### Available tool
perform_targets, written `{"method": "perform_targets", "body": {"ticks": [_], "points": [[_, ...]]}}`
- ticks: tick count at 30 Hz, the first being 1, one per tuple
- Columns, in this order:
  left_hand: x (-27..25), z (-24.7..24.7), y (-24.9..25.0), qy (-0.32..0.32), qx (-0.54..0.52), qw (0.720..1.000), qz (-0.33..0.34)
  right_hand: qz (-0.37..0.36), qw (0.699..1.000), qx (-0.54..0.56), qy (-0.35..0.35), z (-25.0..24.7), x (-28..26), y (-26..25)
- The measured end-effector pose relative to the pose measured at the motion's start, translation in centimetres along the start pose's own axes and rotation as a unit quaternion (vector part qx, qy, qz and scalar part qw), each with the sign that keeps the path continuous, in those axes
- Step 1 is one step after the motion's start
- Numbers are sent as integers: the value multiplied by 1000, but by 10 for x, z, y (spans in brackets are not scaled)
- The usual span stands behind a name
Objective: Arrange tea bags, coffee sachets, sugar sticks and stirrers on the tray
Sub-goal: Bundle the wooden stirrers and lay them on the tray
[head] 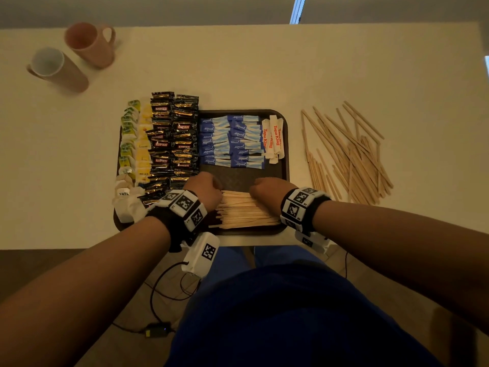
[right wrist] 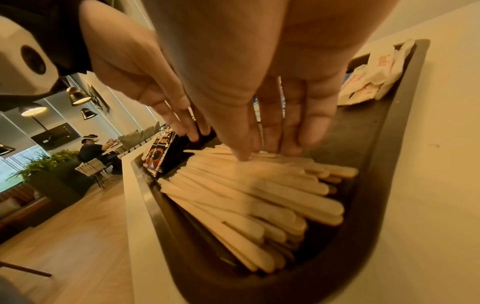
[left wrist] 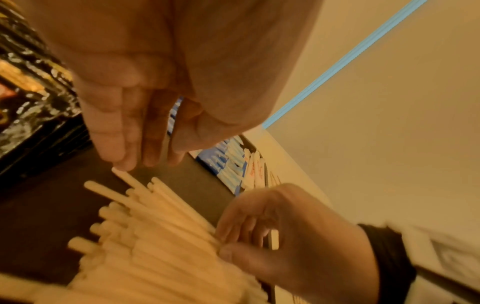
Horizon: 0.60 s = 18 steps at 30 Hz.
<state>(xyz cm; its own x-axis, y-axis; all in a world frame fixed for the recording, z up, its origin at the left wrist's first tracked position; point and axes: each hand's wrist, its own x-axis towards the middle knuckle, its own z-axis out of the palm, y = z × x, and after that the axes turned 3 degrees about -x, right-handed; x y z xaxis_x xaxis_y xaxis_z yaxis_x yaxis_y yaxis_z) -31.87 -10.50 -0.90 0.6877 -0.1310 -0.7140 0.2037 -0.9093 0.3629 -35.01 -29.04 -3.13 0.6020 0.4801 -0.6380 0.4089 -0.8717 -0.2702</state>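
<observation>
Head view. Dark brown plastic tray (head: 285, 144) sits on a cream table (head: 264, 70). On its left side: yellow and green tea bags (head: 137, 144), then black foil coffee sachets (head: 173, 139). Blue sugar sticks (head: 232, 141) and white sugar sticks with red print (head: 274, 139) fill the far right part. A row of pale wooden stirrers (head: 246, 211) lies along the near edge. Left hand (head: 203, 190) rests at the row's left end, right hand (head: 268, 190) at its right end; the fingers point down and are hidden here. A loose heap of wooden stirrers (head: 349, 157) lies on the table right of the tray. Two pink mugs (head: 74, 54) stand far left, blurred.

Left wrist view. Left hand (left wrist: 145, 86) has straight fingers (left wrist: 122, 148) held close together, tips just at the far stirrer's end (left wrist: 122, 174). Right hand (left wrist: 272, 232), blurred, has bent fingers against the other ends of the row (left wrist: 155, 236); whether it grips any, I cannot tell.

Right wrist view. Right hand (right wrist: 259, 72) is flat, fingers (right wrist: 314, 123) straight and narrow-set, tips touching the far stirrers of the row (right wrist: 254, 189). Left hand's fingers (right wrist: 166, 111) reach down straight beside the coffee sachets (right wrist: 162, 154). White sticks (right wrist: 376, 76) lie in the tray's (right wrist: 389, 164) far corner.
</observation>
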Motion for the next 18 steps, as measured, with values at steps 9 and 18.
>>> {"method": "perform_targets", "body": {"ticks": [9, 18], "points": [[10, -13, 15, -37, 1, 994, 104, 92, 990, 74, 80, -4, -9, 21], [29, 4, 113, -64, 57, 972, 218, 381, 889, 190, 172, 17, -74, 107]]}}
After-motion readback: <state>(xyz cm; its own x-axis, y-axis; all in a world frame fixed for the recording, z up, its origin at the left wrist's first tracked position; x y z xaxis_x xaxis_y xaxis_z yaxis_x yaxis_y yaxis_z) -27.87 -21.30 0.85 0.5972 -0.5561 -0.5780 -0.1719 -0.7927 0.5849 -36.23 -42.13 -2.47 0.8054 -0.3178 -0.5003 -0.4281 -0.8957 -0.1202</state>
